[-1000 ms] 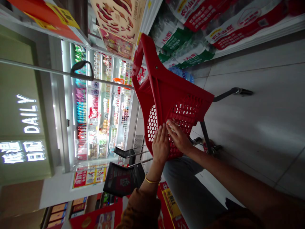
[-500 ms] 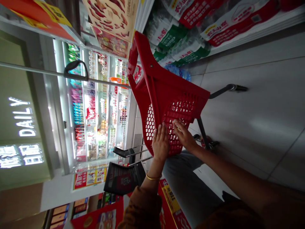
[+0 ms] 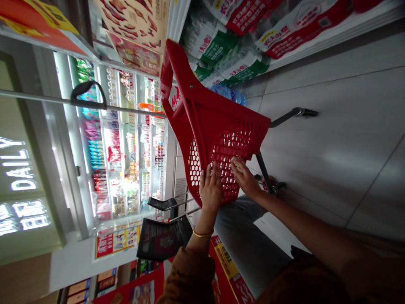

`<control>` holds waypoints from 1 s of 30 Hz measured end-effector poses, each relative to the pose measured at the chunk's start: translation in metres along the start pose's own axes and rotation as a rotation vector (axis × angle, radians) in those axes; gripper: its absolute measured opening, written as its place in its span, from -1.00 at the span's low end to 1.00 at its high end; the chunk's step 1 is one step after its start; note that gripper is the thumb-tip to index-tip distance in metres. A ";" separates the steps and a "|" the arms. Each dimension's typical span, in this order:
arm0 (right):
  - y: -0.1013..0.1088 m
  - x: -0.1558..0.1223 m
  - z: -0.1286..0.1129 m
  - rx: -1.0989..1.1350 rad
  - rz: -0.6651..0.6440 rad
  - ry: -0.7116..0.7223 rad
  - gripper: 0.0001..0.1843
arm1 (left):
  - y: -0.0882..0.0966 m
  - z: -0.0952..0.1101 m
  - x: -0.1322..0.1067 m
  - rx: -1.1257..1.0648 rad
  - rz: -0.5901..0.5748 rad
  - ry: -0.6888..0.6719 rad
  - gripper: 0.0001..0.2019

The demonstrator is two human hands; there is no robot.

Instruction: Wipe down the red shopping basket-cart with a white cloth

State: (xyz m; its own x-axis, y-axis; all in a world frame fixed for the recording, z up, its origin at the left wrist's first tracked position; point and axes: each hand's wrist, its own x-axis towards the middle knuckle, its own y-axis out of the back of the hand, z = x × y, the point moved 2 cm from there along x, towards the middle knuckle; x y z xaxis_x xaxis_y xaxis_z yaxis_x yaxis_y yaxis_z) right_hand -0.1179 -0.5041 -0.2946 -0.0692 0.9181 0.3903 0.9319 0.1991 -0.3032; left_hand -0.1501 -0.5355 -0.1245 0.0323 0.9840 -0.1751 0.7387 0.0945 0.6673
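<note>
The view is turned on its side, with the floor towards the right. A red plastic shopping cart (image 3: 218,109) with perforated sides stands before me on metal legs with wheels. My left hand (image 3: 211,188), below a gold bracelet (image 3: 203,234) and a brown sleeve, lies flat on the cart's side, fingers stretched out. Close beside it, my right hand (image 3: 245,177) rests by the perforated panel with fingers extended. A pale spot shows at its fingertips; I cannot make out what it is. My grey-trousered leg (image 3: 247,236) is next to the cart.
Packs of bottled water (image 3: 240,63) sit on a low shelf beyond the cart. A lit refrigerated display (image 3: 126,147) with many packages stands to the left. Black baskets or trolleys (image 3: 164,238) are near my left arm. Grey tiles (image 3: 332,160) cover the floor.
The whole view has shifted slightly, so the cart and shelves sit a little further left. Both hands stay at the cart's side, with little visible movement against it.
</note>
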 end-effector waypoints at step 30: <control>-0.005 -0.018 0.010 -0.018 -0.082 -0.009 -0.40 | -0.006 0.008 0.001 0.003 0.047 -0.041 -0.53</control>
State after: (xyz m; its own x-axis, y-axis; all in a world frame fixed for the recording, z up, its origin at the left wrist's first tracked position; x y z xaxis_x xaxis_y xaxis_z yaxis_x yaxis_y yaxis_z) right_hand -0.1249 -0.5183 -0.3084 -0.1490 0.9020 0.4051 0.9293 0.2677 -0.2543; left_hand -0.1496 -0.5366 -0.1345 0.0948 0.9802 -0.1736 0.7376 0.0480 0.6736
